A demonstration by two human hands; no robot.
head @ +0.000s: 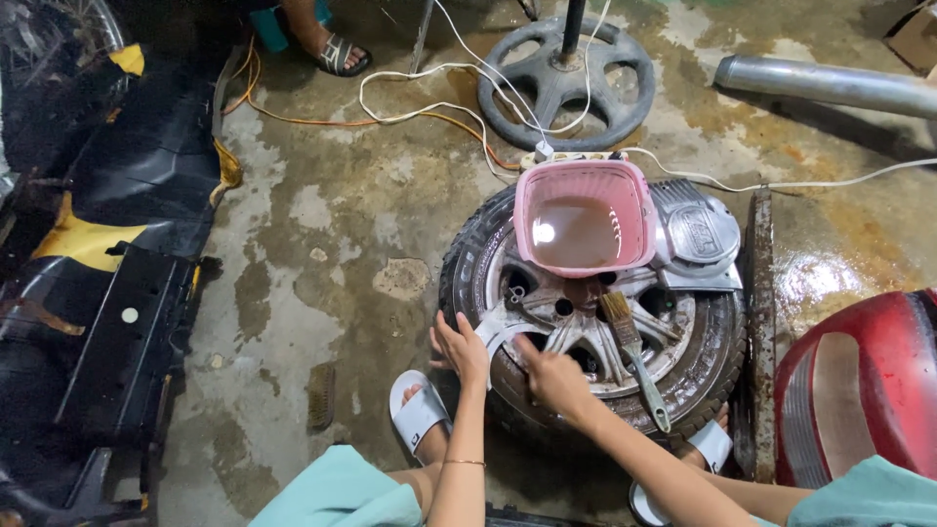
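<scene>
The left hand (461, 348) lay open on the wheel (595, 322) rim; the right hand (554, 379), fingers curled together, pressed its spokes, beside a paintbrush (632, 353).

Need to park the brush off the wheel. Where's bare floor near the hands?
Free: wet concrete floor left of the dirty alloy wheel, between it and the black-and-yellow panels. Crowded: the wheel top, under the pink plastic basin, grey metal cover, brush, left hand and right hand.
</scene>
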